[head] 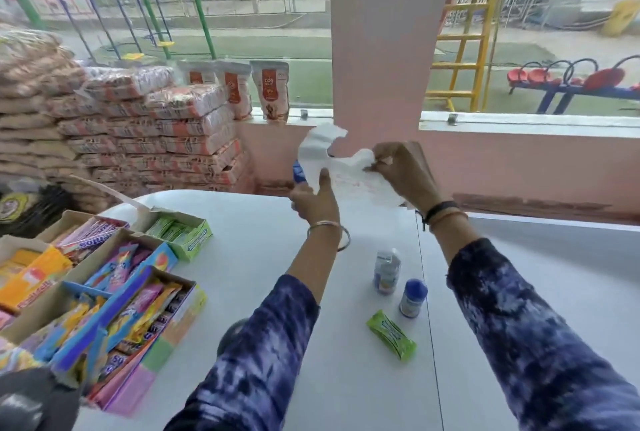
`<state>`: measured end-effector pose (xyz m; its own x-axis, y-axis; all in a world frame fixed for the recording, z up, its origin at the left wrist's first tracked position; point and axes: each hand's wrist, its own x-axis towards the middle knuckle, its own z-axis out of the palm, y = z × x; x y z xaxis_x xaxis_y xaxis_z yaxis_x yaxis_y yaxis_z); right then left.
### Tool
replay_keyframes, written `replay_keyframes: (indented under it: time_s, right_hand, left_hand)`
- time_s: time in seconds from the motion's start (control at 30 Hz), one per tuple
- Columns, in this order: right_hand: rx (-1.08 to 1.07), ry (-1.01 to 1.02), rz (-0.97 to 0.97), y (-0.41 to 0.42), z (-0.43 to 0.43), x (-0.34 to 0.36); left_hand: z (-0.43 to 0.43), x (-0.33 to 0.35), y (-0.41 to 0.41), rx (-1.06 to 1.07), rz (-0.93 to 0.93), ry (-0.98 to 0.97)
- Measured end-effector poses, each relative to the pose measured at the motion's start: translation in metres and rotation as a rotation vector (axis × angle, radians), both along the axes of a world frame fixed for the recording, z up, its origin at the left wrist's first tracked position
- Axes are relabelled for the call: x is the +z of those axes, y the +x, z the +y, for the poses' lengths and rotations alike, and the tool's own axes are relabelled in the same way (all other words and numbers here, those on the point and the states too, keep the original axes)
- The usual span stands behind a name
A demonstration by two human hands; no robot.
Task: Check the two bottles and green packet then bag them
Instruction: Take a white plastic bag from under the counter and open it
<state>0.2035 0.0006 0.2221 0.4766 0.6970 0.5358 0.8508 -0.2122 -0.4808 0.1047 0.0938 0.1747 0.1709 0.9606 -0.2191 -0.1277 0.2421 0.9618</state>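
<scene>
**Bag held open above the table, goods waiting below**

Two bottles, one clear-topped (387, 271) and one blue-capped (413, 298), stand side by side near the middle of the white table (263, 257). The green packet (391, 334) lies flat just nearer the person, its long axis running diagonally. Both hands are raised toward the table's far edge: the left hand (313, 202) and right hand (403, 172) each pinch the white bag (341, 176), spreading it. All three items sit below and nearer the right forearm, so that hand likely reaches first.

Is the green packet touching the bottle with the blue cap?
Apart. The head view shows bare white table between the green packet and the blue-capped bottle.
</scene>
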Motion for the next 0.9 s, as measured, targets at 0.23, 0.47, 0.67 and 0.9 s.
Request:
replay_keyframes:
  time_s: [0.23,0.47,0.67,0.9]
  right_hand:
    - [-0.100,-0.391,0.239,-0.004,0.019,-0.090]
    - [-0.044,-0.430,0.854,0.042,0.025,-0.107]
    - [-0.389,-0.115,0.813,0.080,0.031,-0.097]
    - [-0.558,-0.023,0.362,0.103,0.016,-0.070]
  left_hand:
    - [-0.008,-0.071,0.011,-0.415,0.076,-0.297]
    - [0.011,-0.102,0.019,-0.391,0.206,-0.252]
    - [0.017,-0.110,0.024,-0.221,0.281,-0.215]
    - [0.021,-0.126,0.004,-0.124,0.447,-0.135]
